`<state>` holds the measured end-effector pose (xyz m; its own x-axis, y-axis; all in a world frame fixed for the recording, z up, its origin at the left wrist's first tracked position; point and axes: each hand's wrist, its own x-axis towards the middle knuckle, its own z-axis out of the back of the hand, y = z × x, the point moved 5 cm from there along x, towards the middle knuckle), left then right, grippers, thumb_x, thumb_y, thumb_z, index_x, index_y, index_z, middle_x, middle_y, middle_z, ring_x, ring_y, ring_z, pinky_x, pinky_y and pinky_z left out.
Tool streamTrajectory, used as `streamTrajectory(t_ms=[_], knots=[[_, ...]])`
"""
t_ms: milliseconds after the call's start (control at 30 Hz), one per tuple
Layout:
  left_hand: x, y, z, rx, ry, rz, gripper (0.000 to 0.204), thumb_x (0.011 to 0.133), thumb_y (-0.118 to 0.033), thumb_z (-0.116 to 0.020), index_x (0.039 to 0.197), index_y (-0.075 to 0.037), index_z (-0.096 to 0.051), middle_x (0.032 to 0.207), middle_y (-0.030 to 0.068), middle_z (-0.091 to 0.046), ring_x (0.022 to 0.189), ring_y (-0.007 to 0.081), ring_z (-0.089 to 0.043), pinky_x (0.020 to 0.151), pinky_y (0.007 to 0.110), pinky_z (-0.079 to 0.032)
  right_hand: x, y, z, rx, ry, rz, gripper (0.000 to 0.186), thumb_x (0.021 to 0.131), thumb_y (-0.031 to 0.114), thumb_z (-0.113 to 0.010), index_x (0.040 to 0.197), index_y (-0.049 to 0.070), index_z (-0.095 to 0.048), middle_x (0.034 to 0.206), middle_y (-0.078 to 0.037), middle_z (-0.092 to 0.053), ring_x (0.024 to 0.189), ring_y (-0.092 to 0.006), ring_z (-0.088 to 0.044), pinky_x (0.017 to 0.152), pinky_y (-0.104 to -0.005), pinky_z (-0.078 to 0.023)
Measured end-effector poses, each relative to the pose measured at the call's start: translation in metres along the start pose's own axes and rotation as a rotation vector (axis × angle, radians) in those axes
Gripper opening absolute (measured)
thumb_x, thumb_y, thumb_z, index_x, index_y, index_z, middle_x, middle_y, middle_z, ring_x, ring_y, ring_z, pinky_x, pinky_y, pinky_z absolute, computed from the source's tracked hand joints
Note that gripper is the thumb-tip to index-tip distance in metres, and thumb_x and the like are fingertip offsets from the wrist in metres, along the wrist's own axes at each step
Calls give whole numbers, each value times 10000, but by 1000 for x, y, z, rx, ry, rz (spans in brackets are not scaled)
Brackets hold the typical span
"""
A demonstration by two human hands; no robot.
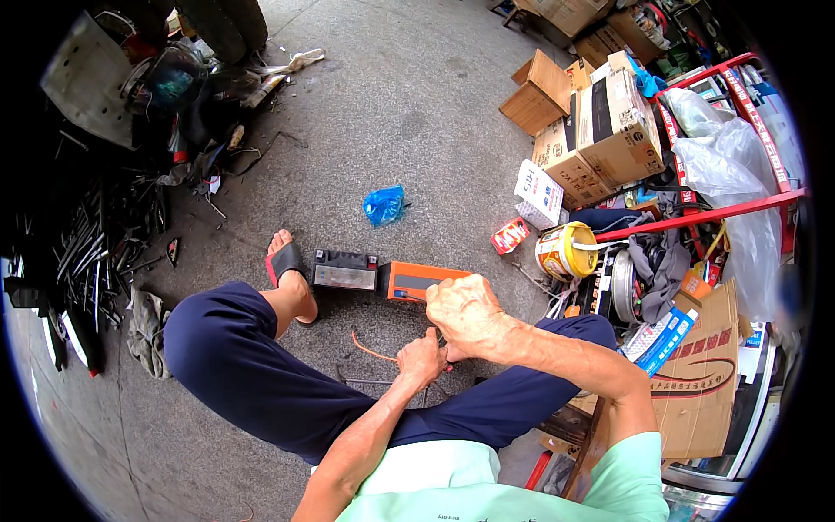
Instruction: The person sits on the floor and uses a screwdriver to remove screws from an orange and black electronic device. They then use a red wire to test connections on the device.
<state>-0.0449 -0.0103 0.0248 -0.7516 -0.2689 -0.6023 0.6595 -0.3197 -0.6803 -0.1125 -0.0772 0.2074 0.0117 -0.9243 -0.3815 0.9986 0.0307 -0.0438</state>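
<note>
My left hand (pixel 423 358) is closed, fingertips pinched together, in front of my lap. A thin orange-brown wire (pixel 372 351) runs out from it to the left and curls upward. Just above and to the right, my right hand (pixel 465 311) is bent over with its fingers curled; what it grips is mostly hidden. A small dark tip shows by its knuckles, and a bit of red shows below the hands. Beyond them on the floor lies an orange and black box-shaped unit (pixel 419 279). Against its left end sits a black and grey battery (pixel 346 270).
A crumpled blue plastic bag (pixel 384 206) lies ahead on the concrete. To the right are a yellow bucket (pixel 566 250), cardboard boxes (pixel 600 130) and a red rack (pixel 696 222). Dark metal scraps (pixel 96 230) and a rag (pixel 148 332) lie left, past my sandalled foot (pixel 290 268).
</note>
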Motion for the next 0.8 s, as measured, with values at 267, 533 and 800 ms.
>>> streamTrajectory(t_ms=[267, 533, 800], knots=[[-2, -5, 7, -23, 5, 10, 456, 822, -314, -577, 1142, -4, -481, 861, 255, -647, 852, 416, -630, 761, 500, -486, -18, -26, -8, 113, -80, -43, 323, 500, 141, -688, 766, 0, -569, 751, -148, -596, 675, -272, -633, 547, -367, -501], [-4, -4, 3, -13, 10, 4, 422, 829, -300, -569, 1112, 2, -483, 857, 249, -651, 837, 415, -635, 754, 505, -485, -22, -9, -10, -86, -161, 92, 508, 394, 314, -732, 752, 7, -545, 705, -99, -508, 646, -245, -576, 519, -330, -468], [-4, -4, 6, 8, -13, 23, 424, 812, -282, -571, 1115, 3, -484, 839, 255, -650, 839, 420, -635, 755, 505, -487, -11, -16, -3, 78, -71, -7, 327, 528, 108, -696, 808, -33, -602, 735, -167, -600, 661, -273, -650, 542, -368, -512]])
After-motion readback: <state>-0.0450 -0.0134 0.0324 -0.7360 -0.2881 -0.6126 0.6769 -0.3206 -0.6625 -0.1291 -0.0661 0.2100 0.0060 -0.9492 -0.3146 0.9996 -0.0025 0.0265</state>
